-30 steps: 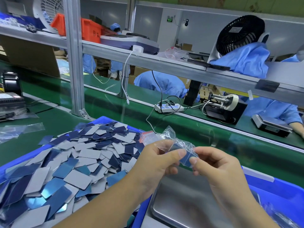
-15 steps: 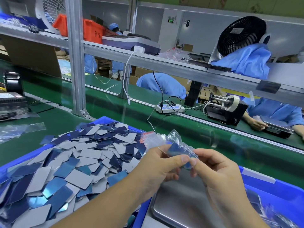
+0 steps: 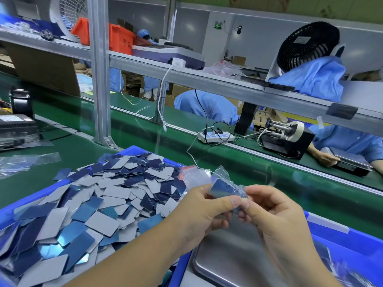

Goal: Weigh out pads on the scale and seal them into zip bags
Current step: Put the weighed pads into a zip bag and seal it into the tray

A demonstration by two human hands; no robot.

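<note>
Fingers (image 3: 232, 201) pinch zip bag (image 3: 222, 184) — pads (image 3: 220, 188) inside, count seemingly unreadable.

1. Pads (image 3: 103, 204) are seen in grey, dark blue and shiny light blue, mixed in a blue bin (image 3: 136, 149).
2. A clear bag (image 3: 219, 179) is shown with a red strip, a blue pad inside.
3. The belt (image 3: 259, 172) is coloured green.
4. A steel-grey pan (image 3: 228, 262) is seen.
5. An orange crate (image 3: 120, 38) and a black fan (image 3: 306, 44) are noted above.
</note>
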